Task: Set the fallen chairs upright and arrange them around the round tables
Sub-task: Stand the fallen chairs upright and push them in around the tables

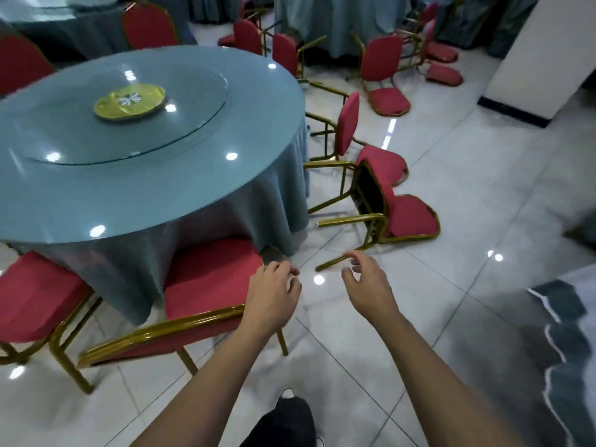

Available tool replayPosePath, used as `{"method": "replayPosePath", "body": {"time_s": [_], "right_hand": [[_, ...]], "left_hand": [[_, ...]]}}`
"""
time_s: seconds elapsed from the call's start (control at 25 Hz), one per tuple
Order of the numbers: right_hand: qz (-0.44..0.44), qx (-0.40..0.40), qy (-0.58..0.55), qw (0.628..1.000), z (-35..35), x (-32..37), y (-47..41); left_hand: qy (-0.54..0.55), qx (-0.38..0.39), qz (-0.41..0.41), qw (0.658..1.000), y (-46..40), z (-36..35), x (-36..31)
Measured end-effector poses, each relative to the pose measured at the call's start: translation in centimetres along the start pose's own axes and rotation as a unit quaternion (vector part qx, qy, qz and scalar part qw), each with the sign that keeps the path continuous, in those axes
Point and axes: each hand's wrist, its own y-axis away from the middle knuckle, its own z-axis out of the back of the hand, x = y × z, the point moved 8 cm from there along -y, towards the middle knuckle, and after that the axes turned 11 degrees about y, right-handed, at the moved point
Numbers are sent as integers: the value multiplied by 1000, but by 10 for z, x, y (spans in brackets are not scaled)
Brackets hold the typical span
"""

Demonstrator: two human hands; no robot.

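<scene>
Gold tube frame, red padding: fallen chair (392,208) on floor beside table (129,175); likely rigid, light. Grab backrest top. Left hand (274,295), right hand (367,285) loosely spread, empty.

My left hand (274,295) hovers with loosely curled fingers over the right end of an upright red-cushioned, gold-framed chair (206,285) tucked at the near edge of the round blue-clothed table (154,188). My right hand (367,285) reaches, fingers relaxed, just short of a gold leg of a fallen red chair (406,217) lying on the glossy white tiled floor (467,188).
</scene>
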Motion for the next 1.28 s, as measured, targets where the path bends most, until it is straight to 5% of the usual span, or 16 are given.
{"method": "replayPosePath", "body": {"time_s": [0.76, 1.28], "right_hand": [[-135, -196, -10, 971, 297, -219, -244], [-78, -141, -30, 987, 448, -338, -531]], "left_hand": [[72, 121, -176, 974, -319, -224, -321], [54, 77, -150, 984, -565, -347, -494]]}}
